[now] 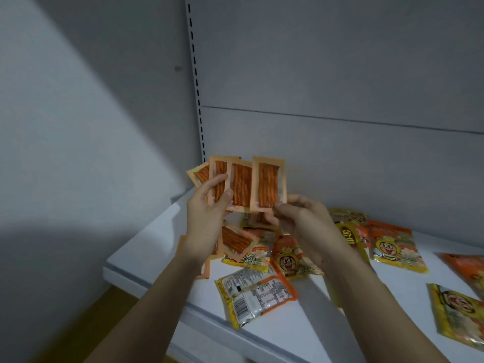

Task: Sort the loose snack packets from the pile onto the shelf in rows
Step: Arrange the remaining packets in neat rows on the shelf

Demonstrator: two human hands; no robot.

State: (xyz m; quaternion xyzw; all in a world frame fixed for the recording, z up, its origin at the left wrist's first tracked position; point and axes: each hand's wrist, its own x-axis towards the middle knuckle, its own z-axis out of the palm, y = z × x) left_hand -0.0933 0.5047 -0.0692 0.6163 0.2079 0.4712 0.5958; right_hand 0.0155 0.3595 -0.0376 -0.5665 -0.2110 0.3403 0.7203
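- Snack packets of two kinds are in play: slim pale-orange packets with clear windows showing red-brown sticks, and larger yellow-and-orange foil packets printed with a cartoon face.
- Left hand (207, 205) holds a fan of three slim stick packets (225, 179) upright above the white shelf (288, 323), its fingers (217, 182) curled over their fronts and the thumb pressing near their lower edge.
- Right hand (301, 216) pinches the bottom edge of a fourth slim stick packet (267, 185), held upright just beside the fan and slightly overlapping it.
- Below the hands lies the loose pile (251, 247): more stick packets mixed with cartoon-face foil packets (290, 258), and one packet turned back-side up (255, 294) near the shelf's front edge.
- Further right, other foil packets (392, 244) lie scattered flat on the shelf, well apart from the pile.
- Judged step: gathering like packets into one hand before laying them down as a row.
- To do it well, slide the fourth packet in behind the fan with edges squared, all windows facing the same way.
- A light pinch looks right; the wrappers seem thin and slippery, so a loosened thumb could let the fan spill.
- Setting the row along the back panel (340, 153) would leave the front free for the larger packets.
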